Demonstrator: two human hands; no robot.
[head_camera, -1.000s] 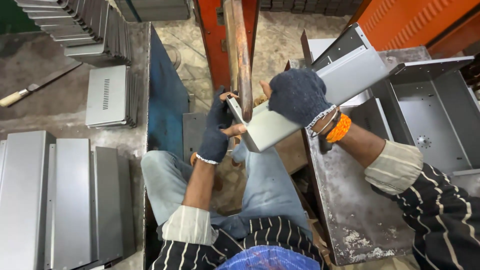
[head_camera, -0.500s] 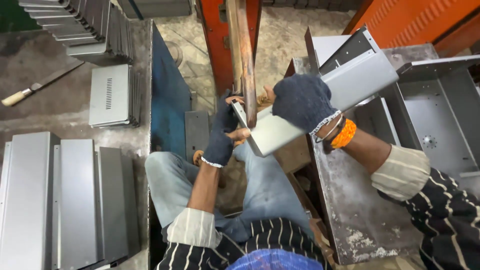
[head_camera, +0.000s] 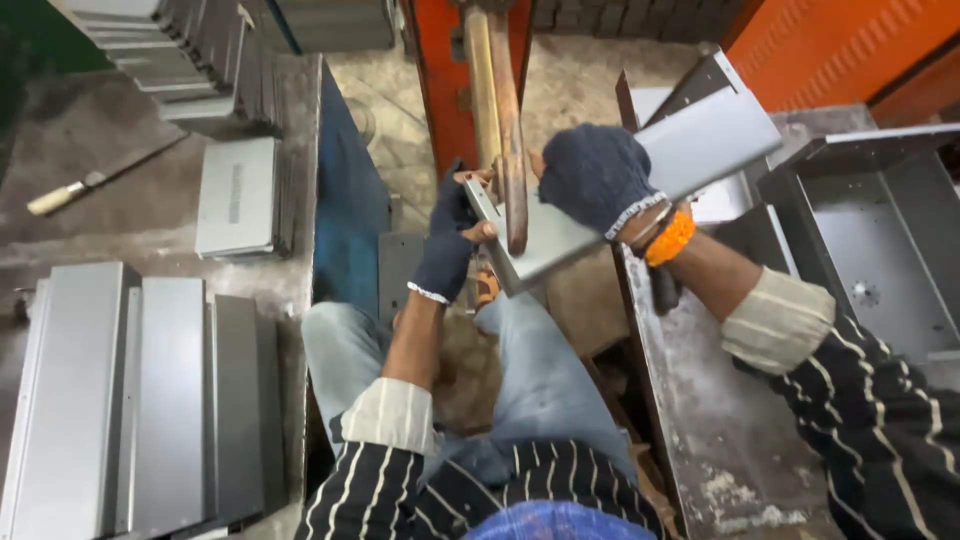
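Note:
A long grey bent sheet-metal panel (head_camera: 700, 150) lies slanted across the middle, its near end under the copper-coloured arm of an orange machine (head_camera: 500, 120). My right hand (head_camera: 595, 175), in a dark knit glove, grips the panel from above near its middle. My left hand (head_camera: 450, 240), in a dark fingerless glove, pinches the panel's near left corner beside the copper arm. Both forearms wear rolled striped sleeves, and an orange band sits on the right wrist.
Several grey folded panels (head_camera: 130, 400) lie on the bench at left, with a vented plate (head_camera: 238, 195) and a wooden-handled tool (head_camera: 90, 185) behind them. Stacked panels (head_camera: 190, 50) stand at the far left. An open grey metal box (head_camera: 880, 240) rests on the rusty table (head_camera: 710, 430) at right.
Both hands have pushed the panel's near end forward under the copper arm. The left hand shifted slightly up along the corner.

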